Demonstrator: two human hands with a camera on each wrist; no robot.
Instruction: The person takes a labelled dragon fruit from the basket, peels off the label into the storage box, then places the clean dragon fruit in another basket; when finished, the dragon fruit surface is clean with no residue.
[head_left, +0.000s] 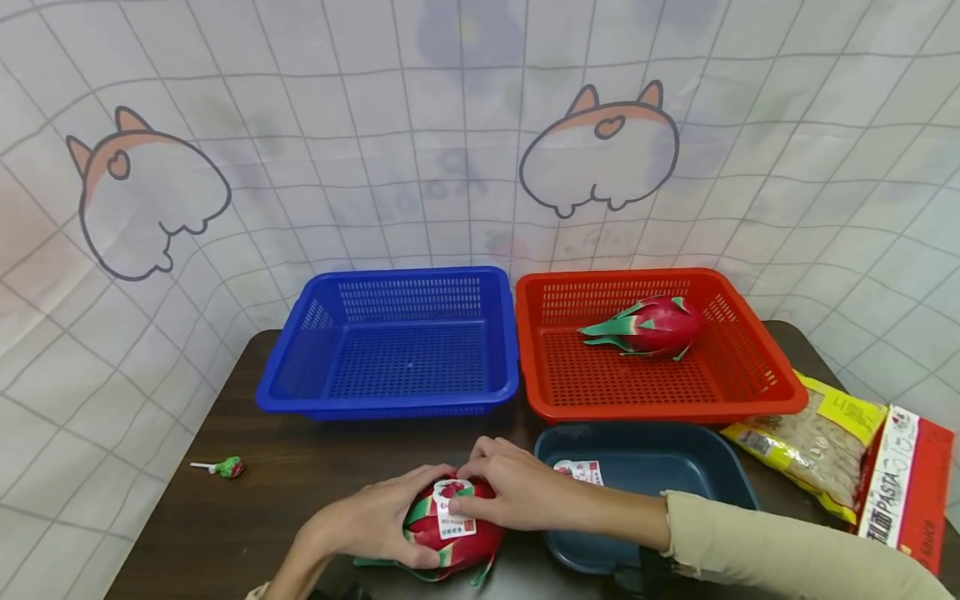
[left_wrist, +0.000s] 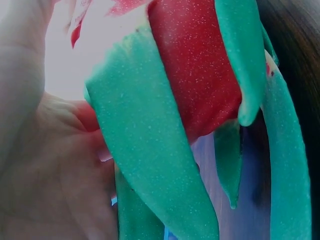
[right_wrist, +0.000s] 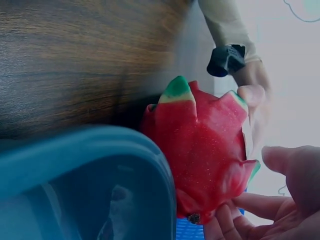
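A red dragon fruit [head_left: 483,546] with green scales lies on the table's front part, a white printed sticker [head_left: 457,527] on its upper side. My left hand [head_left: 367,518] holds it from the left, fingers over the far side and thumb at the near side. From the right, my right hand [head_left: 517,490] has its thumb over the sticker and its fingers round the far side. In the right wrist view the fruit's blunt end [right_wrist: 195,145] faces the camera, fingertips touching its lower edge. Green scales [left_wrist: 145,120] hide part of the left palm's contact.
A blue basket [head_left: 390,404] stands at the back left, beside a red basket [head_left: 660,411] with another dragon fruit [head_left: 663,327]. A dark blue tray [head_left: 675,458] holds another sticker [head_left: 581,472]. Right are a yellow bag [head_left: 817,442] and pasta box [head_left: 903,492]; left, a lollipop [head_left: 228,467].
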